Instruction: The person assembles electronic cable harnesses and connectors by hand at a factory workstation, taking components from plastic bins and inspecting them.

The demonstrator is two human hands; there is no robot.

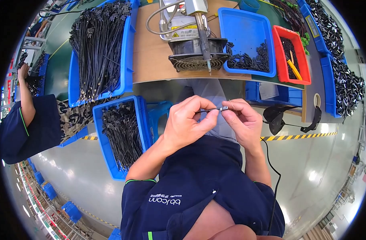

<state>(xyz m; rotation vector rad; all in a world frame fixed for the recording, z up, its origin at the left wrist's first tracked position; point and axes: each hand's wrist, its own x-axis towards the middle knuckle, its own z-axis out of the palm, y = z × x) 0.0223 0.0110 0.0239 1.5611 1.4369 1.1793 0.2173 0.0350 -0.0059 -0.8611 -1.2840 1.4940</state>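
In front of my torso, my left hand (189,122) pinches a thin black cable between thumb and fingers. At the cable's end sits a small black-and-silver connector (223,108). The thumb and fingers of my right hand (243,122) are closed on that connector from the other side. Both hands are close together, with the connector bridging the gap between their fingertips. Fine detail of the connector is too small to make out, and the fingers cover part of the cable.
Ahead on the bench stand a fan (197,60) and a metal nozzle (209,66). A blue tray (247,24) holds black tubes; a red bin (307,72) holds small parts and a yellow-handled tool (294,70). Blue cable bins (129,56) flank my left. Another person's arm (26,96) is far left.
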